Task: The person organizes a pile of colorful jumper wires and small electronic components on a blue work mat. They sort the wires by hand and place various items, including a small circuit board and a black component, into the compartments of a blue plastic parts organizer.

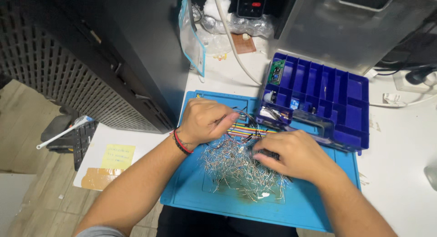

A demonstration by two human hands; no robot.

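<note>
The left hand [205,121] pinched thin wires while the right hand [296,155] pressed closed on the pile of small leaded components [236,166] (light, springy, easily bent; best taken by their bodies).

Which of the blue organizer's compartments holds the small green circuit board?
The far-left corner compartment of the blue organizer, at its back edge, holds the green circuit board. The others along that back row look empty.

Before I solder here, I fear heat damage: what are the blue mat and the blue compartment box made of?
Blue mat: probably silicone or rubber, matte with soft moulded ridges. Blue compartment box: looks like rigid plastic, slightly glossy, thin moulded dividers.
</note>
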